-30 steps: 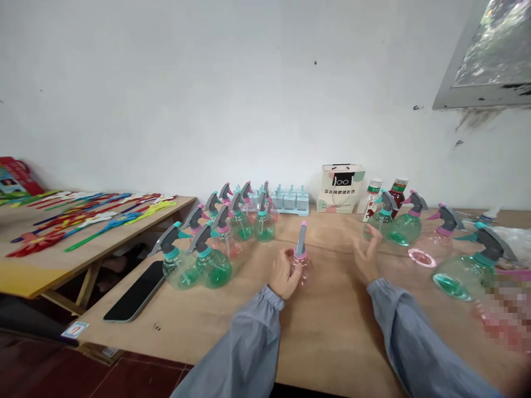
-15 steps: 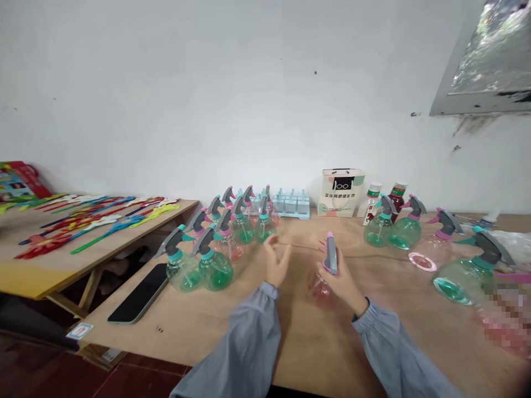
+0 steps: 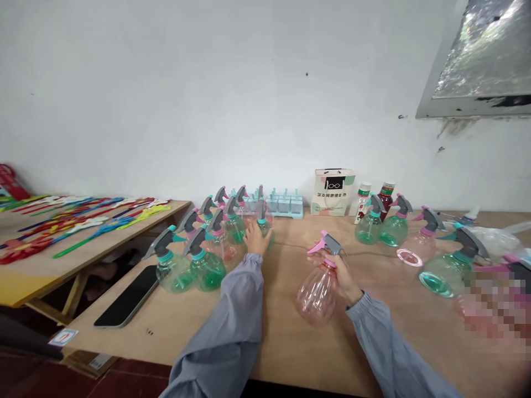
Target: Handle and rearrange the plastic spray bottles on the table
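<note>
My right hand (image 3: 338,273) is closed round the neck of a pink spray bottle (image 3: 315,301) with a grey and pink trigger head. The bottle tilts a little, and whether its base touches the table is unclear. My left hand (image 3: 256,239) reaches forward with fingers apart, in front of a green spray bottle (image 3: 270,235) at the right end of the left group. Its fingers overlap that bottle; I cannot tell if they press on it. Green bottles (image 3: 209,273) and pink ones (image 3: 230,249) stand close together left of this hand.
A phone (image 3: 126,298) lies at the left of the table. Behind stand a light-blue mould (image 3: 288,205), a paper bag (image 3: 329,199) and two drink bottles (image 3: 362,202). More spray bottles (image 3: 440,273) line the right side. A second table (image 3: 141,235) holds colourful flower-shaped strips.
My left hand has moved forward and left to the green bottle. In my right hand the pink spray bottle has turned, its nozzle now pointing left. The view has shifted slightly right.
</note>
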{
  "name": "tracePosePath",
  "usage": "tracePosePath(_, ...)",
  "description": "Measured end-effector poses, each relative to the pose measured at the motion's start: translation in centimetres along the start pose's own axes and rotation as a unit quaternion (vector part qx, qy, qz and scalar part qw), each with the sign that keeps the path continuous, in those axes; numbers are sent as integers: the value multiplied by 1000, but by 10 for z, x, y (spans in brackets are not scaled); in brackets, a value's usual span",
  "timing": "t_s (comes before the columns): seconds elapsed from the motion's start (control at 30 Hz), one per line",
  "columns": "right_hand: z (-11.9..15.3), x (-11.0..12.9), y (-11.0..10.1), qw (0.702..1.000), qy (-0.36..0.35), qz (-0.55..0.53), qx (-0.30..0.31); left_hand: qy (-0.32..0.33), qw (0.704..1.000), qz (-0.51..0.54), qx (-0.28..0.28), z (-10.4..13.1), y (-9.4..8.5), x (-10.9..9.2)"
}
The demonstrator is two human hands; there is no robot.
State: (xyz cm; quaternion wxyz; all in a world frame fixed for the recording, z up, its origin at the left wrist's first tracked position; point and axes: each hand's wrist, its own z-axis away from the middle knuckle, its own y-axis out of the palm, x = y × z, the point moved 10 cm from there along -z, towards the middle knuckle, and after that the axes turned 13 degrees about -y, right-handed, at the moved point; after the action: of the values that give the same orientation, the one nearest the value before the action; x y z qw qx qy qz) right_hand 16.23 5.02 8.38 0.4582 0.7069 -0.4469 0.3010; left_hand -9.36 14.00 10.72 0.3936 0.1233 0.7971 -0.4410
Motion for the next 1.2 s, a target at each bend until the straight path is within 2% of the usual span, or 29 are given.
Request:
tracePosePath(0.17,6,3,20,999,18,-20,35,60,997,-33,-43,56,-1,8)
tracePosePath(0.33,7,7,23,999,-18,9,42,79,995,-30,-50,83,-8,12)
tracePosePath(0.43,9,0,20,999,7,13,34,87,995,-22,-35,88,-10,12)
tracePosePath(0.53,13,-9,23,997,37,19,65,87,996,-18,-26,90,-9,14)
tracePosePath(0.6,12,-8,24,996,27,30,75,83,996,-14,-35,92,-9,16)
tracePosePath(0.73,8,0,16,998,-17,39,37,80,996,-15,-45,96,-7,19)
tracePosePath(0.93,11,-16,14,997,62,20,41,89,995,-18,-45,95,-6,20)
tracePosePath(1.03,7,-16,11,998,45,3,35,90,995,-16,-26,95,-6,18)
tracePosePath(1.13,0,-14,3,1000,14,-22,4,86,996,-14,-17,96,-8,16)
tracePosePath(1.2,-3,-17,-2,999,19,-29,-15,81,996,-18,-16,96,-8,16)
